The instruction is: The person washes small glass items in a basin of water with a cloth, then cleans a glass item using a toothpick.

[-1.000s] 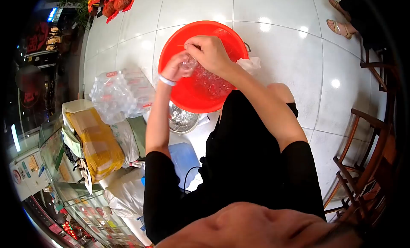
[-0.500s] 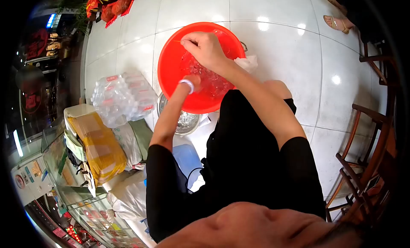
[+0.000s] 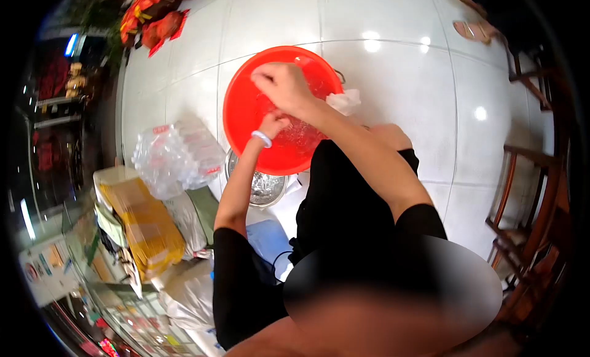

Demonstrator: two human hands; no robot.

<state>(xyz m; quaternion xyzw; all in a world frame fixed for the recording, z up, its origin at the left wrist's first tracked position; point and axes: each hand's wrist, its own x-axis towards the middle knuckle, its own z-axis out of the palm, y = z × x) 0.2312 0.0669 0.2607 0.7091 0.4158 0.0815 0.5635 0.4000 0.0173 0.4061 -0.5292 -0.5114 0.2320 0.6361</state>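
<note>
A round red plastic basin [image 3: 236, 114] stands on the floor before me, with wet, clear and reddish small bits in it that I cannot identify. Over its middle, my right hand [image 3: 284, 89] is closed in a pinch; motion blur hides whatever is between the fingertips. Below it, my left hand [image 3: 274, 123], with a pale bracelet [image 3: 262, 138] on the wrist, hovers over the basin, fingers curled together. What it holds, if anything, does not show. Partly under the basin's near left side is a round metal strainer or bowl [image 3: 268, 190] containing clear, shiny pieces.
White crumpled tissue [image 3: 344, 102] hangs at the basin's right rim. Plastic-wrapped bottles [image 3: 178, 157] and a taped yellow carton [image 3: 142, 225] lie to the left. Wooden chairs [image 3: 522, 209] line the right side. Another person's sandalled foot [image 3: 474, 31] shows at the top right.
My left hand has lifted out of the basin's contents, nearer my right hand. My right hand stays pinched; the thin orange strand seen at its fingertips no longer shows. The view has shifted slightly.
</note>
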